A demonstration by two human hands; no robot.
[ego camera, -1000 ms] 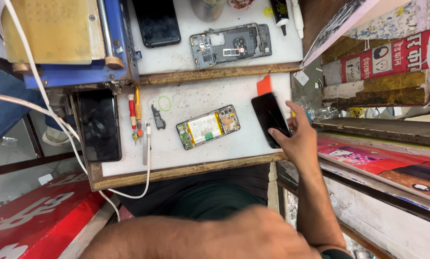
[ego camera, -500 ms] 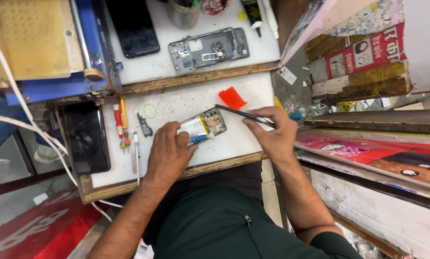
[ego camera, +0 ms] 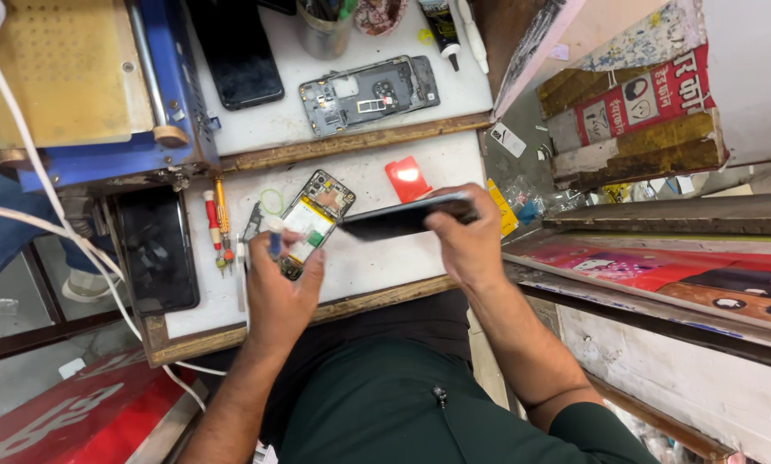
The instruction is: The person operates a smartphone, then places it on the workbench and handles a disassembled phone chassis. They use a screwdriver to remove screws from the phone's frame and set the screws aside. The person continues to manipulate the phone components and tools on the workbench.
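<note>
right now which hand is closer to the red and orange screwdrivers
Left. The left hand sits on the opened phone, just beside the screwdrivers. The right hand is farther off across the bench, holding the dark screen panel.
</note>
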